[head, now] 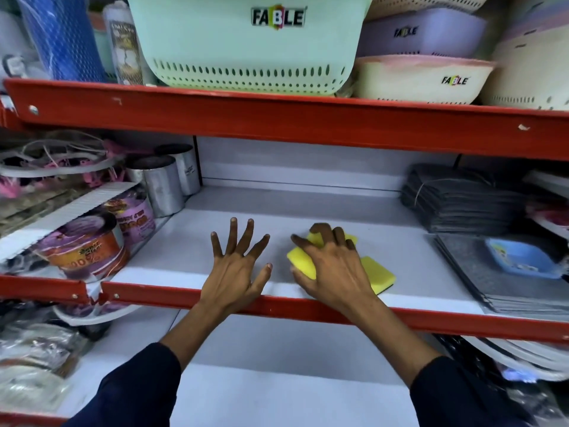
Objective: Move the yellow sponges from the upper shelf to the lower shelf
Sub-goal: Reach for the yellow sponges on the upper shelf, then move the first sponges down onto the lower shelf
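Three yellow sponges lie together on the white upper shelf [308, 208], near its red front rail. My right hand [331, 263] rests on them, fingers curled over the left sponge [300, 260] and the far sponge [317, 238]. The third sponge [378, 274], with a dark underside, lies flat just right of that hand. My left hand [237, 266] hovers palm down with fingers spread over bare shelf, left of the sponges and holding nothing. The white lower shelf [277, 380] shows below the rail, between my forearms.
Purple tins [92, 241] and metal cans [163, 186] crowd the shelf's left side. Stacked grey cloths [462, 201], grey mats and a small blue tray [523, 257] fill the right. Plastic baskets [246, 47] sit above. Bagged goods flank the lower shelf on both sides.
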`<state>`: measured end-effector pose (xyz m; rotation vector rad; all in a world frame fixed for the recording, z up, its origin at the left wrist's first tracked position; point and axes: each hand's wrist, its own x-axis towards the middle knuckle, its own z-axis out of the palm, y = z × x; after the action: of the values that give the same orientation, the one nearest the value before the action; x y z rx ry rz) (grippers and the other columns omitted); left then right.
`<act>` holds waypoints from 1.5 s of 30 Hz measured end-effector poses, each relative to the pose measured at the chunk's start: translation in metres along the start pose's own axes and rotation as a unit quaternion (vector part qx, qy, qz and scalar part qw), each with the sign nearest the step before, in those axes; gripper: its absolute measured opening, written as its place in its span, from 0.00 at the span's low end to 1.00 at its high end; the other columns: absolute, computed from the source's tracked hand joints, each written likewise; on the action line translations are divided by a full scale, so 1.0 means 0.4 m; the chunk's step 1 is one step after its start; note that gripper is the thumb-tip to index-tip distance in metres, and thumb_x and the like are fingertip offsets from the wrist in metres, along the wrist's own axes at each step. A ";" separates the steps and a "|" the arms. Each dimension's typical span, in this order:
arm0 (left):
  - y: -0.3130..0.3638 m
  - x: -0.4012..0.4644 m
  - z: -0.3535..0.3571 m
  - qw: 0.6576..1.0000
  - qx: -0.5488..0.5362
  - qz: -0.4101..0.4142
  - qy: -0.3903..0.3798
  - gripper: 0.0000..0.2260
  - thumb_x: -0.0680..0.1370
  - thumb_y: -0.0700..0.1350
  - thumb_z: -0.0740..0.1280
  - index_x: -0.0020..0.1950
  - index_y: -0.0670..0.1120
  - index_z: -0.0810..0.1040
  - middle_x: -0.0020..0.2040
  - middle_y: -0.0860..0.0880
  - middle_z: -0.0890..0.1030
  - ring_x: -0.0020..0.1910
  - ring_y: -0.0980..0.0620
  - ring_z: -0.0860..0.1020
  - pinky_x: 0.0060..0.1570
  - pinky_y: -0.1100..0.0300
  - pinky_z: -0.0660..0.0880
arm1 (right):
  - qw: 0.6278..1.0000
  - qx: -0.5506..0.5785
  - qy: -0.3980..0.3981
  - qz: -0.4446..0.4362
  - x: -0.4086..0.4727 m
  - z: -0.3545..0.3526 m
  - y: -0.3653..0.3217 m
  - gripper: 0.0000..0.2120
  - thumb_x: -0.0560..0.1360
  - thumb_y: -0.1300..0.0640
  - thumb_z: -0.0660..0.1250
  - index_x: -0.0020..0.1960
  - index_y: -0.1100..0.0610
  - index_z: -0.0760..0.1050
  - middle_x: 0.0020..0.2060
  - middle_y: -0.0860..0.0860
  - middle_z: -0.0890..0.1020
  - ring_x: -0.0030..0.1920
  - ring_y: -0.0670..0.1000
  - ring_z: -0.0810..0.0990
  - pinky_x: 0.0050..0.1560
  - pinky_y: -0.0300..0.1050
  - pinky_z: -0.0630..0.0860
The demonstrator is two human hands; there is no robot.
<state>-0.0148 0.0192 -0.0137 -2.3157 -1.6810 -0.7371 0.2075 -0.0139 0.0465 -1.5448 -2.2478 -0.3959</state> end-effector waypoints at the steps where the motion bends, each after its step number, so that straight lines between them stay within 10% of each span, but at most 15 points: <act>1: 0.002 -0.001 0.000 1.000 -0.005 -0.002 -0.003 0.32 0.79 0.65 0.47 0.81 0.55 0.59 0.84 0.50 0.42 0.82 0.45 0.34 0.77 0.30 0.38 | 1.000 0.001 0.028 0.009 -0.013 -0.007 -0.008 0.28 0.73 0.37 0.65 0.71 0.43 0.70 0.66 0.53 0.71 0.61 0.58 0.72 0.56 0.54 0.78; 13: 0.012 -0.002 -0.004 1.000 -0.022 -0.019 -0.009 0.31 0.78 0.64 0.48 0.79 0.55 0.64 0.84 0.47 0.49 0.83 0.40 0.39 0.77 0.29 0.40 | 0.985 0.103 0.133 -0.034 -0.216 0.075 -0.100 0.22 0.73 0.39 0.67 0.62 0.47 0.77 0.57 0.52 0.75 0.53 0.55 0.75 0.43 0.47 0.77; 25: 0.008 -0.013 0.011 0.999 -0.026 -0.040 -0.016 0.31 0.77 0.64 0.49 0.78 0.57 0.64 0.85 0.49 0.47 0.83 0.43 0.38 0.78 0.31 0.40 | 0.952 0.128 -0.248 0.127 -0.403 0.507 -0.128 0.28 0.75 0.36 0.61 0.71 0.47 0.68 0.67 0.53 0.69 0.66 0.59 0.69 0.57 0.52 0.76; 32: 0.011 -0.010 0.011 0.998 -0.031 -0.050 -0.020 0.32 0.75 0.64 0.49 0.77 0.57 0.66 0.84 0.50 0.49 0.83 0.43 0.40 0.79 0.31 0.40 | 0.914 0.112 -0.329 0.207 -0.434 0.623 -0.192 0.31 0.77 0.35 0.60 0.73 0.52 0.65 0.73 0.57 0.62 0.72 0.62 0.63 0.63 0.57 0.74; 37: 0.005 -0.013 0.010 0.998 -0.025 -0.054 -0.027 0.32 0.75 0.64 0.48 0.78 0.58 0.64 0.84 0.50 0.48 0.83 0.43 0.40 0.79 0.31 0.40 | 0.959 0.142 -0.208 0.134 -0.409 0.568 -0.181 0.28 0.78 0.39 0.61 0.74 0.50 0.68 0.75 0.53 0.68 0.75 0.58 0.66 0.69 0.56 0.69; 45: -0.001 -0.027 0.017 0.998 -0.019 -0.058 -0.032 0.32 0.75 0.64 0.49 0.79 0.59 0.62 0.84 0.50 0.48 0.83 0.42 0.40 0.79 0.31 0.40 | 0.953 0.153 0.252 -0.075 -0.309 0.358 -0.106 0.13 0.73 0.58 0.68 0.57 0.51 0.81 0.55 0.50 0.85 0.55 0.54 0.80 0.52 0.49 0.76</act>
<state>-0.0157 0.0130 -0.0248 -2.3052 -1.8583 -0.7293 0.1858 -0.0687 -0.1384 -0.9844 -1.9157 -0.4065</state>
